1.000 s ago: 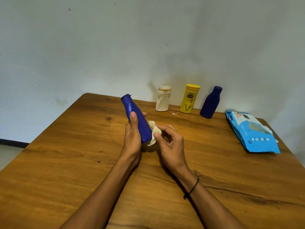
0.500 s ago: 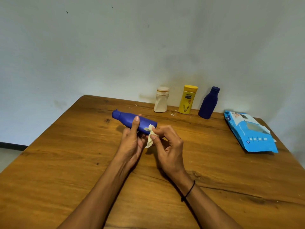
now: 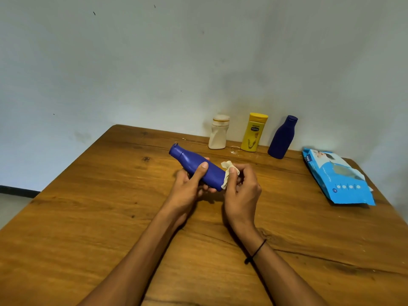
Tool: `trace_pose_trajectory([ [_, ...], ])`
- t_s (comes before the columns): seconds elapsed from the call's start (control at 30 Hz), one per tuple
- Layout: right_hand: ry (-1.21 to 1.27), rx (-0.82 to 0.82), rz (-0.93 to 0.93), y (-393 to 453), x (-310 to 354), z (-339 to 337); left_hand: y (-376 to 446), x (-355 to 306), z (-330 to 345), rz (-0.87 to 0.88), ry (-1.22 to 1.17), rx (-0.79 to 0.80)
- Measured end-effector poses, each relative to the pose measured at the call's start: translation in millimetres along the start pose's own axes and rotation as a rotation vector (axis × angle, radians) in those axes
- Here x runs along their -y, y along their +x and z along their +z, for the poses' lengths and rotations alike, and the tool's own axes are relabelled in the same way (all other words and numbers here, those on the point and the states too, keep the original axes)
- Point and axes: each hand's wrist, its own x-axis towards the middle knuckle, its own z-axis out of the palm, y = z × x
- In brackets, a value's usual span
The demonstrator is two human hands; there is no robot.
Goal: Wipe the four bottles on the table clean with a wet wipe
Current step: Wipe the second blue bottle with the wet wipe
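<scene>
My left hand (image 3: 189, 186) grips a dark blue bottle (image 3: 194, 164) held nearly sideways above the wooden table (image 3: 88, 217), cap pointing up and left. My right hand (image 3: 241, 191) pinches a crumpled white wet wipe (image 3: 227, 171) pressed against the bottle's base. Along the wall at the back stand a white bottle (image 3: 219, 135), a yellow bottle (image 3: 253, 131) and a second dark blue bottle (image 3: 282, 138), all upright and apart from my hands.
A blue pack of wet wipes (image 3: 337, 180) lies flat near the table's right edge. A pale wall rises just behind the bottles. The table's left edge drops to a grey floor (image 3: 11, 206).
The held bottle has tipped from nearly upright to lying sideways in my left hand. My right hand has kept the wipe at the bottle's base end.
</scene>
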Motion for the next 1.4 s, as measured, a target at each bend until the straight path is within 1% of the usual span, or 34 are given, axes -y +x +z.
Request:
trace_pose_trajectory([
  [0.13,0.458,0.206,0.309,6.2,-6.2,-2.2,-0.6,-3.7,-1.8,0.005,-0.102,0.034],
  [0.2,0.656,0.308,0.415,10.3,-7.2,-4.9,-0.5,-4.0,-3.7,0.01,-0.131,0.05],
  [0.33,0.939,0.491,0.624,12.3,-0.9,-2.7,2.1,-3.2,-3.0,0.05,-0.217,0.032],
  [0.4,1.024,0.556,0.681,10.2,3.2,-1.3,4.7,-1.4,-3.5,0.091,-0.23,0.002],
  [0.47,1.061,0.558,0.719,9.4,7.1,-1.7,5.8,0.8,-4.2,0.154,-0.159,-0.025],
  [0.57,1.05,0.499,0.814,11.7,8.6,-2.7,4.0,2.7,-1.6,0.24,-0.038,-0.07],
  [0.63,1.029,0.44,0.852,11.8,9.1,-0.8,3.0,2.9,0.8,0.263,0.012,-0.103],
  [0.73,1.02,0.313,0.86,9.3,10.8,2.6,3.8,1.2,-1.1,0.294,0.086,-0.163],
  [0.8,1.023,0.235,0.829,9.0,10.8,1.6,4.8,-1.4,-5.0,0.311,0.132,-0.183],
  [0.83,1.007,0.203,0.782,9.5,9.7,-0.1,5.1,-3.2,-6.6,0.316,0.179,-0.181],
  [0.87,0.957,0.178,0.704,9.9,7.6,-1.5,5.8,-3.7,-8.5,0.312,0.246,-0.166],
  [0.93,0.75,0.163,0.472,9.8,5.3,-5.0,7.1,-0.1,-10.9,0.274,0.39,-0.099],
  [1.0,0.549,0.169,0.255,6.8,5.0,-6.1,6.2,4.8,-10.7,0.228,0.504,-0.005],
  [1.03,0.486,0.167,0.174,4.6,6.8,-6.5,5.2,7.0,-10.3,0.222,0.539,0.045],
  [1.1,0.385,0.148,0.032,0.0,11.5,-7.8,2.2,7.4,-8.5,0.253,0.586,0.132],
  [1.2,0.198,0.074,-0.193,-4.5,17.9,-11.1,-3.0,5.4,-6.2,0.34,0.698,0.211],
  [1.3,0.172,-0.015,-0.304,-4.3,22.1,-14.8,-6.4,6.9,-5.0,0.477,0.841,0.21],
  [1.4,0.198,-0.116,-0.281,2.8,33.8,-18.7,-8.1,7.7,-2.3,0.575,0.984,0.215],
])
